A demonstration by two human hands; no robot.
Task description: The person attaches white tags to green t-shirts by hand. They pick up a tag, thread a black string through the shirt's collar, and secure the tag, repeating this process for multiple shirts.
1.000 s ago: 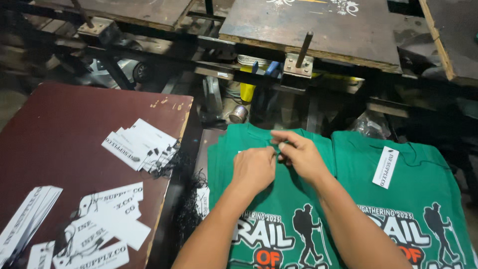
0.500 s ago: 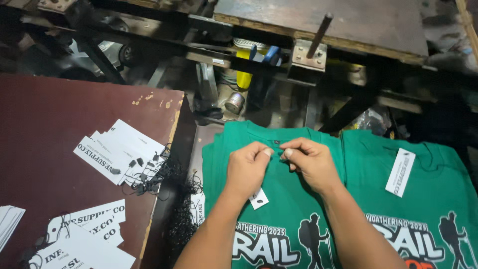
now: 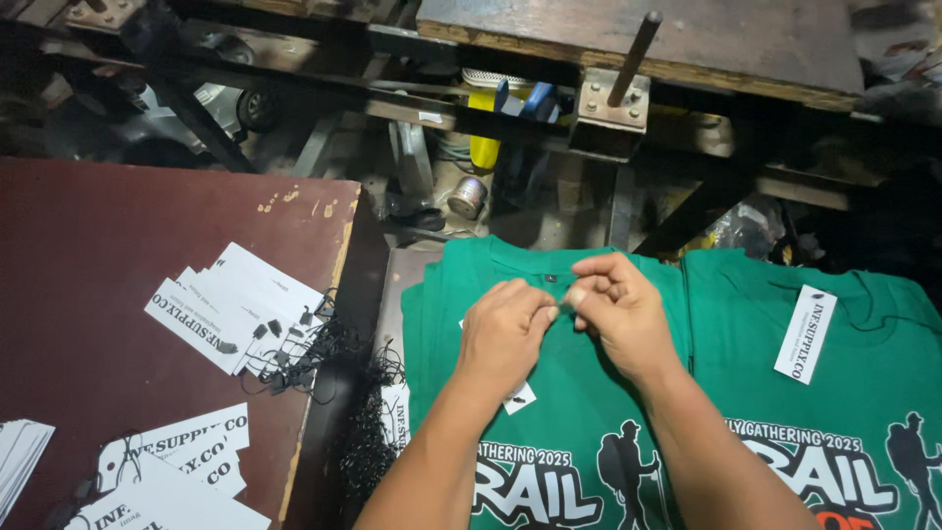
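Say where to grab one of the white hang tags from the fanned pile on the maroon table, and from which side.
Probably by the plain free end of the top tag in the fanned pile, coming from the far-left side. The tags lie flat and overlapped on the maroon table, and their black strings tangle at the right end, so pinching there risks dragging several.
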